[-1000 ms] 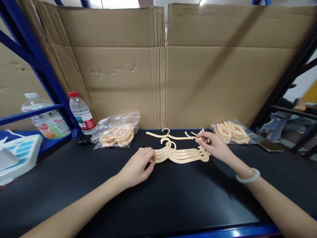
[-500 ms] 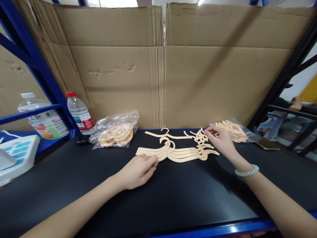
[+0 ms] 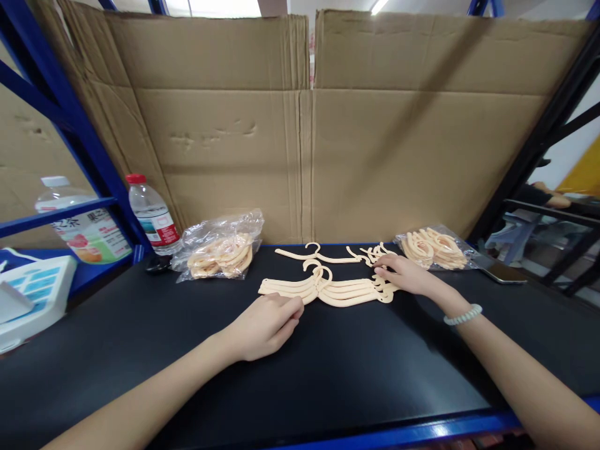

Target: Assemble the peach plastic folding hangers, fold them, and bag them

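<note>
— Both grips first: what is held by them?
— Nothing is held. Loosely curled, the left hand [image 3: 265,325] is rested on the black tabletop [image 3: 328,375], just beside the pile of hangers [image 3: 328,289]. The right hand [image 3: 404,275] is laid flat and open on the pile's right end.
— And the pile?
— It is laid mid-tabletop, between two bags of hangers [image 3: 220,253].

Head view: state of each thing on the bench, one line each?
Hanger stack: flat, loose, both hands at its ends.
Single hanger: flat, apart, behind stack.
Left bag: holds hangers.
Right bag: holds hangers.
Bottle: upright, capped.
Left hand: curled.
Right hand: flat, open.
</note>
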The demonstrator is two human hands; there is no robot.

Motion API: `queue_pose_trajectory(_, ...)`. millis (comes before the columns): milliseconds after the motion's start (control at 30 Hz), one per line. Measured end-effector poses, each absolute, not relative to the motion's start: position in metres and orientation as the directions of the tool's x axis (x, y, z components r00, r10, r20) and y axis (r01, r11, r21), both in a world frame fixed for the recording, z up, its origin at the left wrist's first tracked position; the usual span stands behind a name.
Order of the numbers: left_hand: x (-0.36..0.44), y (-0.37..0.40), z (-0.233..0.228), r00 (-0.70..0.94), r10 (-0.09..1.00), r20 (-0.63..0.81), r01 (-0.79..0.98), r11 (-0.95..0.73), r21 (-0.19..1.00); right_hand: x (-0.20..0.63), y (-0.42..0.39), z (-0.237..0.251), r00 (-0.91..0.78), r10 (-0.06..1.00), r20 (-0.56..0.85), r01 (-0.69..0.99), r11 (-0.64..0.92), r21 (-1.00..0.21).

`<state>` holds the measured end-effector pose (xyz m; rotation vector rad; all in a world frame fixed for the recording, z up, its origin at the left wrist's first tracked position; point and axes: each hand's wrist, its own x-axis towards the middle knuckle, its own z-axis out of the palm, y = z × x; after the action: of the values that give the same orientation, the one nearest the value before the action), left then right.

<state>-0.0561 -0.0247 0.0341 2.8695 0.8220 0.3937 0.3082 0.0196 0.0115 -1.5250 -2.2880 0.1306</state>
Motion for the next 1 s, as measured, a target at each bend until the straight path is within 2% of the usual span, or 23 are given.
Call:
queue_pose_trajectory(300, -0.056, -0.024, 0.034, 0.815, 0.535, 0.223, 0.501, -0.844, 0.193, 0.314, 0.037, 0.003, -0.268, 0.873, 0.408, 0.886, 0.389, -0.251)
queue_pose_trajectory(500, -0.059, -0.023, 0.034, 0.796, 0.552, 0.250, 0.524, -0.834, 0.172, 0.304, 0.043, 0.016, -0.205, 0.881, 0.426, 0.914, 0.329, -0.239)
queue_pose_trajectory(767, -0.064, -0.016, 0.040, 0.695, 0.620, 0.364, 0.603, -0.778, 0.174, 0.266, 0.055, 0.021, -0.322, 0.867, 0.380, 0.914, 0.389, -0.115)
queue_pose_trajectory(1000, -0.068, -0.006, 0.038, 0.609, 0.609, 0.509, 0.643, -0.754, 0.133, 0.254, 0.059, 0.006, -0.344, 0.859, 0.380, 0.914, 0.399, -0.075)
